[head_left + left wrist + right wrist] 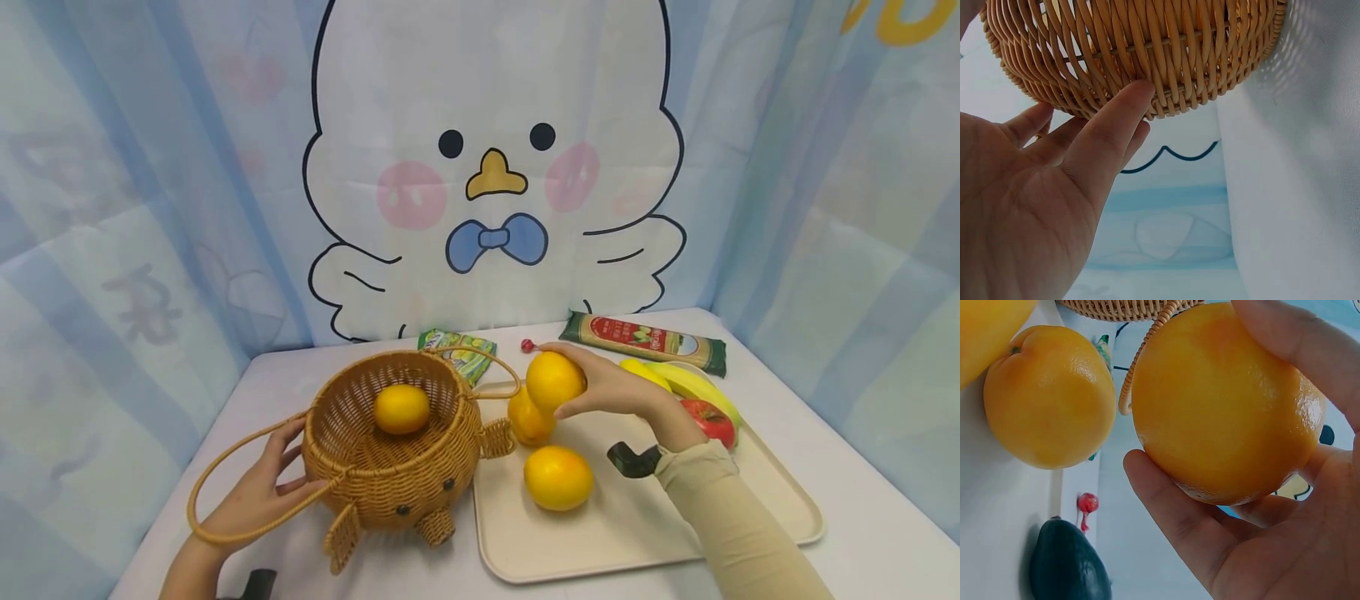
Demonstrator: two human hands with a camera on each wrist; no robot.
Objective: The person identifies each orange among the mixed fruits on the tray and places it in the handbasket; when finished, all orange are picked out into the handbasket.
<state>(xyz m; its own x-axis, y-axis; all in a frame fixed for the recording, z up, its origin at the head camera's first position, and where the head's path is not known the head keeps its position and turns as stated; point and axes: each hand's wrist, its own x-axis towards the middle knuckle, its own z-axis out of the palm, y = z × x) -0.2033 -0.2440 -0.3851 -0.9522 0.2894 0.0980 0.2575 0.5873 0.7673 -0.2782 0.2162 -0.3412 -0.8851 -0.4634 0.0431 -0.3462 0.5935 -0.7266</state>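
Note:
My right hand (600,379) grips an orange (555,382) above the tray, thumb and fingers around its sides in the right wrist view. Behind it, partly covered, is another orange (529,419). A yellow-orange fruit (558,478) lies nearer the front of the tray. To the left stands a wicker basket (393,487) with an animal face and two loop handles. Inside it lies one yellow-orange fruit (402,409). My left hand (251,492) touches the basket's outer left side with spread, fairly straight fingers (1113,122); one handle loop crosses over that hand.
The beige tray (517,558) also bears bananas (693,383) and a red apple (708,421) at right. Behind are a green packet (468,354), a red lollipop (528,345) and a long noodle package (645,340). A dark green fruit (1069,562) shows in the right wrist view.

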